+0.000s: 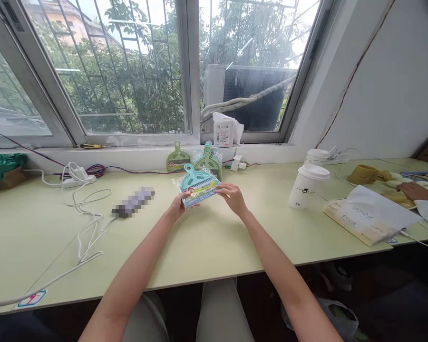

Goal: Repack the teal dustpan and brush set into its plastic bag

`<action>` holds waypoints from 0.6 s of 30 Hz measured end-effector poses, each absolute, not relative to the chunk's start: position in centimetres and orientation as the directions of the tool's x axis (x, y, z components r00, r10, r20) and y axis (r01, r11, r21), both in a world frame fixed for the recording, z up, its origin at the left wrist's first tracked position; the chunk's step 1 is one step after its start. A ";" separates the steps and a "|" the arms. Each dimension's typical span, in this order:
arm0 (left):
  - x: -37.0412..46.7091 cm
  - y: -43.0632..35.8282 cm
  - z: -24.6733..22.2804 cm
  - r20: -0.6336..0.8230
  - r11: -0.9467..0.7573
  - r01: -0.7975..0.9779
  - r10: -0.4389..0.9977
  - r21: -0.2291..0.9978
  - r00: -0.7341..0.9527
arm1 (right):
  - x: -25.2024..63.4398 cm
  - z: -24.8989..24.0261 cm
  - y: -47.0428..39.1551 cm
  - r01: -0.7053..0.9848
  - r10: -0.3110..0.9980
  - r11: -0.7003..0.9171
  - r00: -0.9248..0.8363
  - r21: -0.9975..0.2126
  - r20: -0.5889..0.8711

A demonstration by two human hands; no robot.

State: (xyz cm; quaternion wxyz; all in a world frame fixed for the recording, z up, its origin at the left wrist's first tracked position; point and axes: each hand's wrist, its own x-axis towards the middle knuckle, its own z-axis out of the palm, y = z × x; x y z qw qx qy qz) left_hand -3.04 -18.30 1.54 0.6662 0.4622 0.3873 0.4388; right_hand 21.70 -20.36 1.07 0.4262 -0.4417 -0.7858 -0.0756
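The teal brush-and-dustpan set (199, 185), wrapped in clear plastic with a printed card, sits just above the middle of the frame, raised slightly off the pale green table (207, 247). The left hand (179, 205) pinches its lower left corner, thumb on top; the right hand (231, 195) pinches the right edge with curled fingers. Neither hand is spread flat.

To handle it well, I'd judge both grips should stay at the wrapper's edges, so the slippery film doesn't slide and the card stays readable; keeping it low over the table costs nothing if it slips.

Counting: 3 packaged sets in all, 1 in the hands and 2 green sets (194, 160) propped against the window ledge just behind it. 2 white lidded paper cups (306, 186) stand to the right of centre, 1 behind the other. 1 white power strip (79, 176) lies at left with white cables trailing toward the lower left. 1 white paper bag (373, 214) lies at right, and beyond it 1 hand of another person (415, 191) rests at the right edge. 1 blurred-out object (133, 202) lies left of centre.
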 end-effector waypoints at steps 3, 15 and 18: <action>-3.0 -18.1 1.2 -0.130 0.206 -0.154 0.909 0.966 0.395 | 21.8 0.3 -19.5 0.737 0.663 0.565 -0.137 -0.372 0.736; -0.5 -20.2 1.3 0.016 0.009 -0.041 0.825 0.999 0.566 | 23.3 -2.3 -17.1 0.384 0.831 0.433 0.180 -0.815 0.526; -0.4 -20.7 2.1 0.030 -0.027 -0.013 0.875 1.000 0.483 | 23.7 -2.7 -16.5 0.247 0.921 0.352 0.081 -0.903 0.381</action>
